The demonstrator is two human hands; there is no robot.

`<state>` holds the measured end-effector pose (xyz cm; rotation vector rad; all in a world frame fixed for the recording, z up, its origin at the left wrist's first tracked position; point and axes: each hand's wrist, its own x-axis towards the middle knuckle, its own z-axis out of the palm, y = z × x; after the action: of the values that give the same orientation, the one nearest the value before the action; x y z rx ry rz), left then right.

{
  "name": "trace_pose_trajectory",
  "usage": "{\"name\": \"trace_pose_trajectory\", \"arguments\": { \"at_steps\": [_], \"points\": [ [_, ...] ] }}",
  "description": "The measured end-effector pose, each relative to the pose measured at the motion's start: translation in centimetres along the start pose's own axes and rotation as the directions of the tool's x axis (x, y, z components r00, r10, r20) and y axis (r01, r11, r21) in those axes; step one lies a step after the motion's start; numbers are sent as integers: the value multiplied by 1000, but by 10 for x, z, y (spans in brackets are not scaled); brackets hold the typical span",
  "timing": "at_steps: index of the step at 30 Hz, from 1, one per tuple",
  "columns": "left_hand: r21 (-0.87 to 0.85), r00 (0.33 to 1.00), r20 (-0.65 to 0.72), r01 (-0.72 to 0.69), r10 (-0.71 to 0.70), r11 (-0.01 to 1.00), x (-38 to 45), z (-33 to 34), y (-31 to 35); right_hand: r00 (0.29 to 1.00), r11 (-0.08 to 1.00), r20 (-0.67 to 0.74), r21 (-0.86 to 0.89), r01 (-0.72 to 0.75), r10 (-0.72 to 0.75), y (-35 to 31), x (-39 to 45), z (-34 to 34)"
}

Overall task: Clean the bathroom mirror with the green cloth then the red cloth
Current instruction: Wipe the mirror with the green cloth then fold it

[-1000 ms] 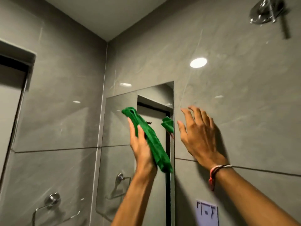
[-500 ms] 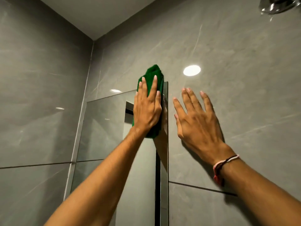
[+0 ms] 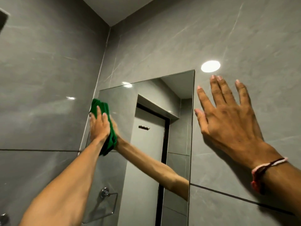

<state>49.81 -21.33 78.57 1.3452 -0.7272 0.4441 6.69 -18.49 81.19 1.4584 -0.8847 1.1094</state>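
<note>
Grey tiled wall (image 3: 162, 38) carried mirror (image 3: 154, 111) at frame centre. Left hand (image 3: 99, 126) pressed green cloth (image 3: 101, 106) flat at mirror's left edge, upper area. Right hand (image 3: 228, 121) lay splayed on tile, gripping nothing. Risk: cloth slipping off-edge onto tile. Unobstructed glass to the right & below.

Large glossy grey tiles with pale veining cover both walls, which meet at a corner (image 3: 109, 38) running up to a pale ceiling (image 3: 120, 8). Right of that corner, a round bright spot of reflected light (image 3: 210, 66) glares on the tile, and a dark grout line (image 3: 228, 194) slants across the wall lower down; left of the corner, a horizontal grout line (image 3: 39, 150) crosses the side wall. Far below the corner, at the bottom left edge, a chrome fitting (image 3: 4, 219) is fixed to the side wall.
</note>
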Motion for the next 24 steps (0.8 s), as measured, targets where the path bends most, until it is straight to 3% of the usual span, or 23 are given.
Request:
{"name": "trace_pose_trajectory", "arguments": {
  "at_steps": [4, 8, 12, 15, 17, 21, 24],
  "points": [
    [-8, 976, -15, 217, -217, 976, -59, -11, -101, 999, 1000, -30, 6, 22, -22, 0, 1, -5],
    [11, 917, -13, 399, -398, 917, -168, -20, -189, 998, 999, -43, 19, 38, -37, -1, -2, -2],
    [-5, 780, -36, 625, -624, 781, -261, -23, -238, 996, 998, -78, 46, 47, -43, -1, -2, 4],
    [-44, 647, -68, 758, -759, 650, -293, -21, -234, 995, 998, -90, 52, 41, -36, -2, -3, 6],
    [-64, 602, -86, 791, -793, 608, -303, -20, -222, 997, 997, -61, 63, 54, -50, -2, -2, 0],
    [-154, 672, -91, 720, -735, 677, -296, -19, -177, 999, 995, -11, 91, 40, -39, -4, -5, -13],
    [-219, 804, -70, 565, -590, 796, -267, -15, -105, 997, 993, 46, 104, 61, -66, 0, -3, -21]
  ]
}}
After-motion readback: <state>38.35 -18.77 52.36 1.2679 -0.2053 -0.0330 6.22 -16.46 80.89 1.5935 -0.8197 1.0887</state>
